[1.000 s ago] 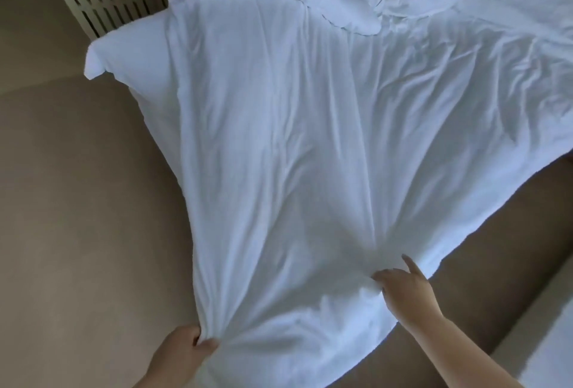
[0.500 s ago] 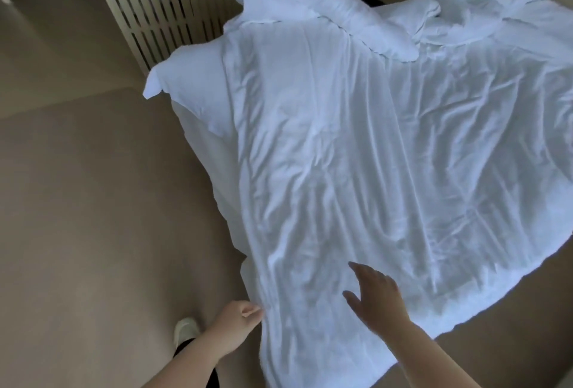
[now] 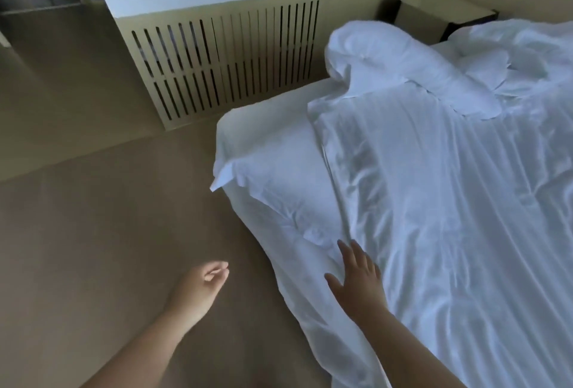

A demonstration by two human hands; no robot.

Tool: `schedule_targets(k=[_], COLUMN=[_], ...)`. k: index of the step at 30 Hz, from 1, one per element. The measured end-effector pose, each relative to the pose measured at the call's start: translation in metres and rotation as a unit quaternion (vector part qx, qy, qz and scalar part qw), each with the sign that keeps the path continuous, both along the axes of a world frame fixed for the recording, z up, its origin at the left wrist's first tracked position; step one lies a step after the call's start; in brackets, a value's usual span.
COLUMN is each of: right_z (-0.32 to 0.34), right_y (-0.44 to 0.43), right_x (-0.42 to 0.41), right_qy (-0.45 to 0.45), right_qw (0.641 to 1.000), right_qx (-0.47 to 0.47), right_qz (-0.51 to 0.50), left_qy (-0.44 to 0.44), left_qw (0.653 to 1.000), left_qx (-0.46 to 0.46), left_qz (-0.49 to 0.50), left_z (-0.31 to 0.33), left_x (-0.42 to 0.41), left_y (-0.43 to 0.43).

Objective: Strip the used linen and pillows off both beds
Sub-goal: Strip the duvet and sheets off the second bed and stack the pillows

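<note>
A white duvet [image 3: 459, 217] lies spread and creased over the bed, its far end rolled into a bunched heap [image 3: 387, 59]. Beneath it the white bed sheet [image 3: 273, 152] covers the mattress corner, one loose corner flap sticking out at the left. My right hand [image 3: 356, 279] is flat with straight fingers at the duvet's near left edge, and whether it touches the cloth is unclear. My left hand [image 3: 201, 288] hangs over the floor to the left of the bed, fingers loosely curled, holding nothing. More crumpled white linen [image 3: 511, 59] sits at the far right.
A slatted beige radiator cover [image 3: 223, 59] under a white shelf stands against the far wall. A bedside cabinet [image 3: 440, 12] is at the head of the bed. Beige carpet [image 3: 93, 217] covers the floor left of the bed.
My left hand let go of the duvet edge and moved out over the floor. My right hand opened and shifted left to the duvet's edge. The view lifted toward the radiator cover.
</note>
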State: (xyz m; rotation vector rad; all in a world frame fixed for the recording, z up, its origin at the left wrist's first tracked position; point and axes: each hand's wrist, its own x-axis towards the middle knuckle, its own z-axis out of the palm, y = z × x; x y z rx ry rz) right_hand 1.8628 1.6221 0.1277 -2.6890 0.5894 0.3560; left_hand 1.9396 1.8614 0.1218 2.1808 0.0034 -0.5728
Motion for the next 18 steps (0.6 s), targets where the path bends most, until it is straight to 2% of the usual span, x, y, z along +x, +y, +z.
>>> schedule_targets(k=[4, 8, 11, 15, 18], right_z=[0.011, 0.014, 0.02, 0.029, 0.016], right_y=[-0.02, -0.046, -0.062, -0.084, -0.104], right_x=[0.073, 0.157, 0.234, 0.306, 0.323], right_qy=[-0.022, -0.049, -0.148, -0.085, -0.092], right_qw=[0.998, 0.993, 0.975, 0.979, 0.975], right_qx=[-0.035, -0.032, -0.098, -0.037, -0.072], right_qz=[-0.046, -0.103, -0.135, -0.184, -0.188], left_qy=[-0.096, -0.116, -0.07, 0.018, 0.095], left_qw=[0.995, 0.991, 0.987, 0.965, 0.966], left_qx=[-0.021, -0.001, 0.049, 0.119, 0.092], left_qz=[-0.014, -0.071, -0.137, -0.234, -0.223], left_z=[0.026, 0.036, 0.022, 0.005, 0.001], left_x=[0.111, 0.2, 0.244, 0.294, 0.322], left_y=[-0.041, -0.082, -0.111, -0.145, -0.172])
